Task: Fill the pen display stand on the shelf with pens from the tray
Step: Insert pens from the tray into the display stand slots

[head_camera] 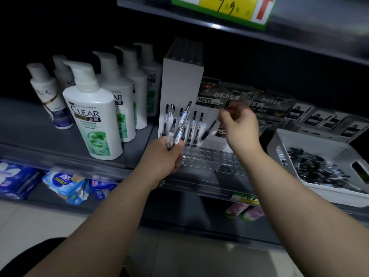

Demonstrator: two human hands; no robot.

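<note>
Bottles [93,114]: shelf left, near the stand.
Left hand [166,154]: closed round a bundle of pens [177,128]; light, stiff, smooth, best pinched mid-barrel.
Stand [201,156]: clear, a few pens upright in back holes, front holes free.
Right hand [237,124]: pinching one pen [209,129], tilted above the stand.
Tray [279,140]: far right, full of pens; shelf lip close below.
</note>
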